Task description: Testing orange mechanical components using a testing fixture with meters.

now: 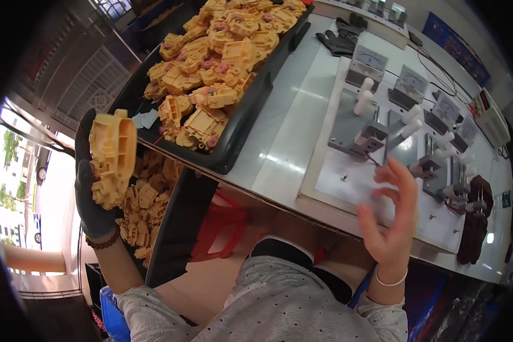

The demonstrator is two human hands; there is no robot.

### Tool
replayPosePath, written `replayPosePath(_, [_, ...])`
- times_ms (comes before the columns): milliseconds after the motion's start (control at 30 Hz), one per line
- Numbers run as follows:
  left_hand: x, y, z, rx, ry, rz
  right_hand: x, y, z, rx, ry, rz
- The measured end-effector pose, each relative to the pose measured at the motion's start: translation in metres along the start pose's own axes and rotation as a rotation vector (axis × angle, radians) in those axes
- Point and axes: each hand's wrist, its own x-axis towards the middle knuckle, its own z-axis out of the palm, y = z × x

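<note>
My left hand [94,199], in a dark grey glove, grips a yellow plastic housing [114,157] out at the left, beside the black tray. The housing is held upright, its ribbed side showing. Bare and slightly blurred, my right hand [393,211] hovers over the white board of the test fixture [347,122], fingers apart and nothing visible between them. Nearest to its fingertips is a grey clamp block [371,137] with a thin dark lead coming from it.
A black tray [251,108] heaped with yellow housings [211,74] stands on the table's left. Below it is another bin of housings [148,205]. Analog meters [370,60] line the fixture's back. Dark gloves [343,39] lie behind; a brown cloth item [476,222] is far right. A red stool [222,225] stands underneath.
</note>
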Motion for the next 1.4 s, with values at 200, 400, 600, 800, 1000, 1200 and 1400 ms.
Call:
replayPosePath(200, [0.106,0.055,0.246,0.163,-0.430,0.280,0.033,0.015,0.015,0.000,0.224,0.079])
replayPosePath(400, [0.144,0.027,0.343,0.638,-0.440,0.593,0.029,0.021,0.014,0.091,0.199,-0.137])
replayPosePath(600, [0.146,0.041,0.360,0.928,-0.601,0.603,0.028,0.025,0.016,0.110,0.245,-0.163])
replayPosePath(800, [0.132,0.045,0.357,0.783,-0.910,0.498,0.030,0.022,0.018,0.110,0.249,-0.173])
replayPosePath(1000, [0.148,0.030,0.344,0.404,-0.772,0.334,0.029,0.021,0.018,0.117,0.215,-0.140])
replayPosePath(1200, [0.156,0.015,0.351,0.326,-0.590,0.423,0.027,0.022,0.016,0.107,0.255,-0.156])
replayPosePath(1400, [0.153,0.008,0.364,0.286,-0.689,0.368,0.026,0.027,0.016,0.103,0.242,-0.168])
